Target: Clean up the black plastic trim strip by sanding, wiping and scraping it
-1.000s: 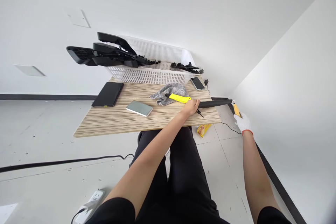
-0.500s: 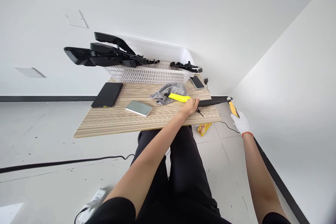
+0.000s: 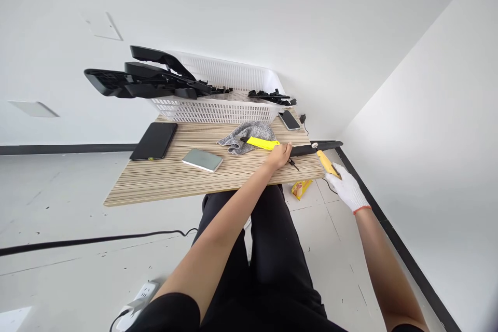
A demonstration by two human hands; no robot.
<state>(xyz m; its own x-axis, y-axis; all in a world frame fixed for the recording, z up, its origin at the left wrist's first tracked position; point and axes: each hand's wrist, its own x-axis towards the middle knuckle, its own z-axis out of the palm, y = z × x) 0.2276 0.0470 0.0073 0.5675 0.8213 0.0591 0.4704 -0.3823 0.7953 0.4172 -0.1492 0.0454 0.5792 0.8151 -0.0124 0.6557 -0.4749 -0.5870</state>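
The gloved right hand [image 3: 348,187] and its yellow-handled tool [image 3: 329,164] have moved inward: the tool's pale head, earlier at the far tip of a long black strip [image 3: 329,145], is now partway along it, just off the table's right edge. The bare left hand [image 3: 280,155] has stayed in place over the right part of the wood-grain table [image 3: 163,181].

The strip's near end is in the left hand, fingers closed around it. From there its long axis runs to the right, over the table's right edge and out beyond it. The right hand, fingers wrapped around the handle, is off the table's right front corner, in front of the strip and apart from it. The handle slants up and left from the glove, so the head meets the strip, apparently touching. The left hand is the nearer one, being on the strip itself.

A yellow cutter [image 3: 262,143] lies on a grey cloth [image 3: 237,140] at the table's middle, its rear end just beside the left hand. A white basket [image 3: 218,111] of black parts [image 3: 163,83] stands along the table's back edge.
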